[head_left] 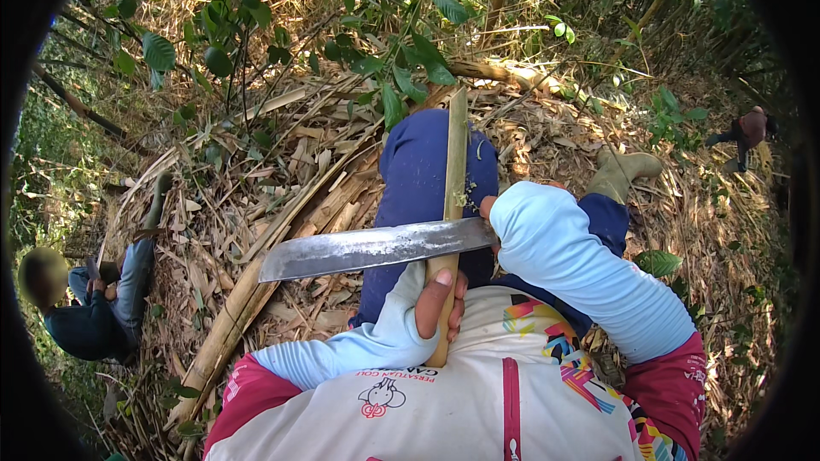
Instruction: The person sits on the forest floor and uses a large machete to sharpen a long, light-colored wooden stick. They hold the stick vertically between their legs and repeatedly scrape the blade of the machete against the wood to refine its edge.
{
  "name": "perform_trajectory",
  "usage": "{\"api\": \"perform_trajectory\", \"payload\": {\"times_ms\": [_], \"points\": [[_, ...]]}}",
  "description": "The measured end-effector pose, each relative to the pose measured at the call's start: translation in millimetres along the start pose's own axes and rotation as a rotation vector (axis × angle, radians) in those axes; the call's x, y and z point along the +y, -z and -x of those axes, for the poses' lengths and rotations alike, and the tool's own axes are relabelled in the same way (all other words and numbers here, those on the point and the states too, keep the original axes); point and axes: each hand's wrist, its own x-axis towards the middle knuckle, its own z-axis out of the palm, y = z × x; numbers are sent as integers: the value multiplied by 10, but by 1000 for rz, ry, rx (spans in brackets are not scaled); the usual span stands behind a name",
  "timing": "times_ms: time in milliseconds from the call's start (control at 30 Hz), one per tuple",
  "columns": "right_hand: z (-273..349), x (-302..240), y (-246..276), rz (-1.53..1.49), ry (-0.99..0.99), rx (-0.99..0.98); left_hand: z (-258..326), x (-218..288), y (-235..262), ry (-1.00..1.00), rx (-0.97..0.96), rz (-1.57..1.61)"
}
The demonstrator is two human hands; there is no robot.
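My left hand [435,304] is closed around the lower part of a split bamboo strip [457,149]. The strip stands lengthwise over my blue-trousered knee [418,154], and its lower end meets my shirt front. A machete [367,250] with a broad, worn blade lies across the strip just above my left hand, its tip pointing left. At the blade's right end my right hand [487,207] is closed on the machete; the light blue sleeve covers most of that hand and the handle. Small shavings cling to the strip above the blade.
A long bamboo pole [226,337] runs diagonally through dry leaf litter on the left. Leafy twigs [401,77] hang ahead of my knee. My boot [622,172] rests at right. Another person [94,316] sits at far left, and someone else [750,132] is at far right.
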Motion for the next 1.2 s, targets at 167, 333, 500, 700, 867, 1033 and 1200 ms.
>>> {"api": "perform_trajectory", "payload": {"times_ms": [167,333,500,700,867,1033,1200], "points": [[-21,17,18,-3,-31,-5,14,28,-20,18,11,3],[13,-37,107,15,-83,-42,15,14,-6,20,9,2],[-28,39,54,6,-100,-75,22,30,-20,16,13,1],[-69,154,23,-75,-132,-48,32,4,4,22,12,25],[-10,155,50,-25,-107,53,23,3,52,63,-25,82],[-89,273,-65,-86,-169,83,32,-22,62,72,-27,96],[17,105,-58,-36,-145,-32,44,9,-7,52,9,49]]}}
